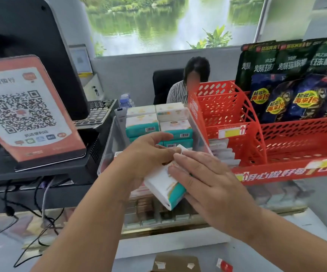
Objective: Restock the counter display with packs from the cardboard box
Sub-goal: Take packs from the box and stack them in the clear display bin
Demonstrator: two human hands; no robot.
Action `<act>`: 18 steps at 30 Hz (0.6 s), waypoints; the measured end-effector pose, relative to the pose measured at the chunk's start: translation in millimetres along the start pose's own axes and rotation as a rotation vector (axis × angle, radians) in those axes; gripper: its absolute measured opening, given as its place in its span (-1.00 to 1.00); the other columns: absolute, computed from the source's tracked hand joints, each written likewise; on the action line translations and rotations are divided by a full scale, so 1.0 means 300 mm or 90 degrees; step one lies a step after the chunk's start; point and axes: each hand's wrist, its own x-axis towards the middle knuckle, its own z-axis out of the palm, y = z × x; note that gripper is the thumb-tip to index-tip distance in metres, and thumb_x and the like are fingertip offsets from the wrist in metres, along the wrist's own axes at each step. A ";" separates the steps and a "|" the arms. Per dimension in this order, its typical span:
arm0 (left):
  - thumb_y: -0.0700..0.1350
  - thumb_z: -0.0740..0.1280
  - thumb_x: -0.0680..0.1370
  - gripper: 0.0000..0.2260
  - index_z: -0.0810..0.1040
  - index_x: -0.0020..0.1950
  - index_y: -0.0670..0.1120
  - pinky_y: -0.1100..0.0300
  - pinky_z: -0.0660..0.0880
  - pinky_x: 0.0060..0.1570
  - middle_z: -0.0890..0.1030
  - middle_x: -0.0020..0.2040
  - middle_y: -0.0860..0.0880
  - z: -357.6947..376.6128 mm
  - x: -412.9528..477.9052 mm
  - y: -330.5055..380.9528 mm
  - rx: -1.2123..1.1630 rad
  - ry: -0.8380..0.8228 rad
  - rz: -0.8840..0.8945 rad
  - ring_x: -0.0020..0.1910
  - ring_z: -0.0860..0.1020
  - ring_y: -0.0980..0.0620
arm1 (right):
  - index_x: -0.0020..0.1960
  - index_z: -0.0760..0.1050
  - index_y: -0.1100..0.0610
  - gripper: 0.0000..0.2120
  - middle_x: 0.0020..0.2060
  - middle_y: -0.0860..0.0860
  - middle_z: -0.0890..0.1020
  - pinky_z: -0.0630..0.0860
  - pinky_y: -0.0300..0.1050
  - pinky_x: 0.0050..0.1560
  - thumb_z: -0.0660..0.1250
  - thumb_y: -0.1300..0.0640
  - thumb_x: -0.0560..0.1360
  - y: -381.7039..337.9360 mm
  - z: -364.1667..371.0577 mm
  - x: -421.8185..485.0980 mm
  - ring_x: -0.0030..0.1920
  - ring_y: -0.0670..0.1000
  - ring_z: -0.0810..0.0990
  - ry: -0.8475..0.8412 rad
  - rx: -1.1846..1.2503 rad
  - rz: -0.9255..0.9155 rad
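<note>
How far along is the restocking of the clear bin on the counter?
Done: white-and-teal packs lie stacked in the clear plastic bin. In hand: one more such pack, gripped by the left hand, the right hand flat against it, over the bin's front. Left: setting it in; what the brown cardboard box holds is hidden.

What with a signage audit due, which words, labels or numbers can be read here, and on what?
"贵阳银行": top of the QR payment stand.
"爆珠槟榔": green hanging packs.
"再来1包": yellow stickers on the blue packs.
"用心做好每", partly legible: red rack's front strip.
Too blurred or small: the line under the QR code, the barcodes on the tissue packs, the price tag, the held pack.
</note>
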 end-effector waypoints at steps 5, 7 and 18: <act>-0.10 0.39 0.54 -0.82 0.60 0.14 -0.06 -0.04 0.61 -0.14 0.69 -0.02 -0.13 0.003 0.025 -0.008 -0.021 0.035 -0.013 -0.17 0.67 -0.09 | 0.38 0.48 0.19 -0.62 0.34 0.15 0.54 0.49 0.16 0.27 0.34 0.10 0.60 0.092 0.047 -0.003 0.37 0.14 0.48 0.050 -0.017 -0.006; -0.09 0.35 0.58 -0.85 0.60 0.11 -0.10 -0.03 0.63 -0.13 0.70 -0.07 -0.13 -0.005 0.028 -0.020 -0.031 0.045 -0.016 -0.16 0.68 -0.08 | 0.37 0.50 0.20 -0.64 0.31 0.17 0.56 0.50 0.18 0.23 0.31 0.12 0.61 0.122 0.067 0.011 0.33 0.18 0.51 0.051 -0.051 0.019; -0.01 0.37 0.55 -0.76 0.56 0.22 0.12 -0.04 0.61 0.05 0.68 -0.02 0.12 -0.149 0.078 -0.075 0.071 0.059 0.072 0.00 0.66 0.04 | 0.24 0.51 0.13 -0.68 0.08 0.05 0.62 0.44 0.07 -0.03 0.31 0.16 0.48 0.312 0.223 0.300 0.07 0.15 0.56 -0.082 -0.294 0.179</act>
